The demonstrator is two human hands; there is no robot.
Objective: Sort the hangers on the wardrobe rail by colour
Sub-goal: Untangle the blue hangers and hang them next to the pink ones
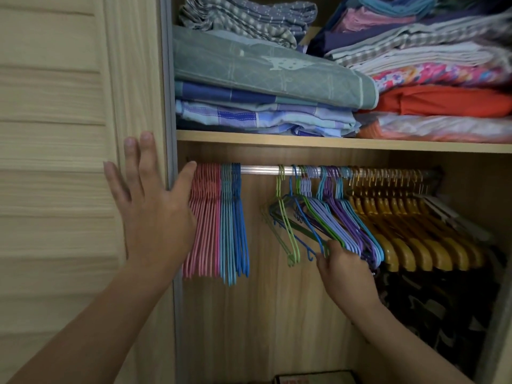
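Observation:
A silver wardrobe rail (pixel 259 170) runs under the shelf. At its left end hang pink hangers (pixel 203 217), then light blue hangers (pixel 225 225) and dark blue hangers (pixel 241 225), packed tight. After a bare gap comes a mixed bunch of green hangers (pixel 288 234), blue, lilac hangers (pixel 327 217) and purple ones, then several yellow hangers (pixel 401 239) to the right. My left hand (pixel 149 206) is open, fingers spread, flat against the wardrobe's left edge beside the pink hangers. My right hand (pixel 342 268) grips the lower ends of the mixed bunch.
The shelf (pixel 304 142) above holds stacks of folded bedding and cloth. A slatted door (pixel 55 162) stands at the left. Dark patterned clothing (pixel 443 306) hangs below the yellow hangers. A box (pixel 315 378) sits at the wardrobe bottom.

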